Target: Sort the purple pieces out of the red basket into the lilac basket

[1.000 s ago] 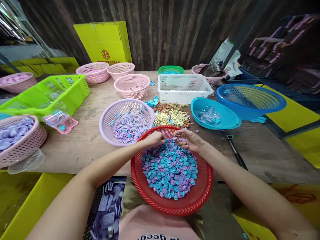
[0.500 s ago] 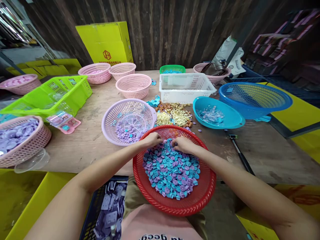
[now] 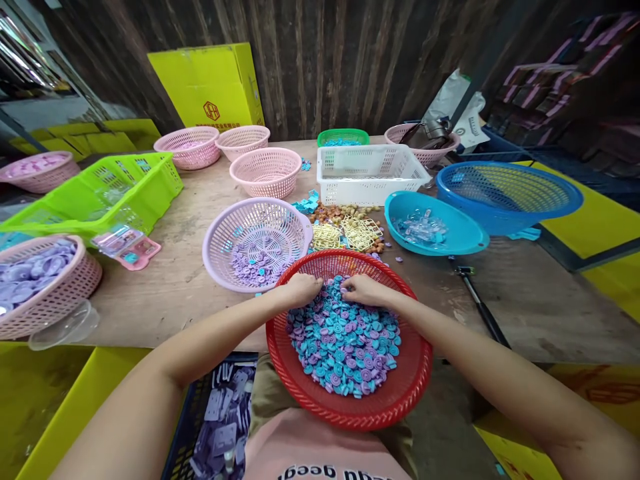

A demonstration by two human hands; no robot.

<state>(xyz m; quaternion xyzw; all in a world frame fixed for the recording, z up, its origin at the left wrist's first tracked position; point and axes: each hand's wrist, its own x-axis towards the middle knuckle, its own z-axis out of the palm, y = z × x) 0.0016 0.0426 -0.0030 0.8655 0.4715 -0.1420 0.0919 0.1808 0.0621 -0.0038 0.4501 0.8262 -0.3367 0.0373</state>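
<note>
A red woven plastic basket [image 3: 350,419], tilted toward me at the table's front edge, holds a heap of small blue and purple swirl-shaped plastic pieces [image 3: 345,347]. Inside its far left part, my left hand [image 3: 304,291] is closed, fingertips down at the edge of the heap; what it pinches is hidden. My right hand [image 3: 366,291] faces it across a small gap, thumb and fingers pinched at a small purple piece. Just left of the red basket stands a lilac basket [image 3: 213,233] with mostly purple pieces and a few blue ones.
Behind the red basket lie cream plastic frames [image 3: 360,233] and small brown pieces. A turquoise bowl [image 3: 465,235], a blue basket [image 3: 510,217] and a white crate [image 3: 373,190] stand beyond. A black-handled tool [image 3: 485,313] lies right. Left are a green crate [image 3: 145,200] and pink basket [image 3: 75,287].
My left hand has turned slightly and its fingers are more tucked in. My right hand has shifted a little to the left. A small blue bit now shows by the lilac basket's front rim.
</note>
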